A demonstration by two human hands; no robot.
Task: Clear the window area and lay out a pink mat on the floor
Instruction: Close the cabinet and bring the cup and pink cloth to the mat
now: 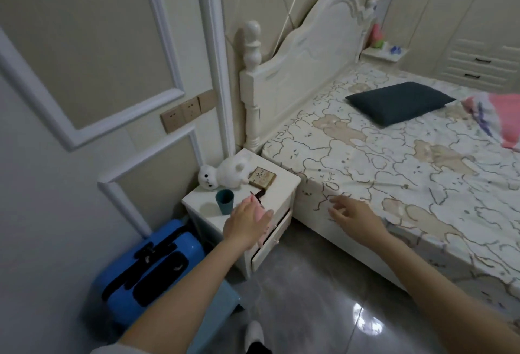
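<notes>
While the left hand (247, 224) rests on a pink item (260, 214) at the nightstand (284, 187) surface's front edge, its grip hidden, and the right hand (351, 213) hovers with fingers spread and empty, she should pinch it firmly before lifting.

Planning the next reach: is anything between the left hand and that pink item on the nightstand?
Nothing visible. The left hand is already at the pink item, fingers lying over it at the front edge of the nightstand. The teal cup stands just beside the hand, to its left, not across its path.
</notes>
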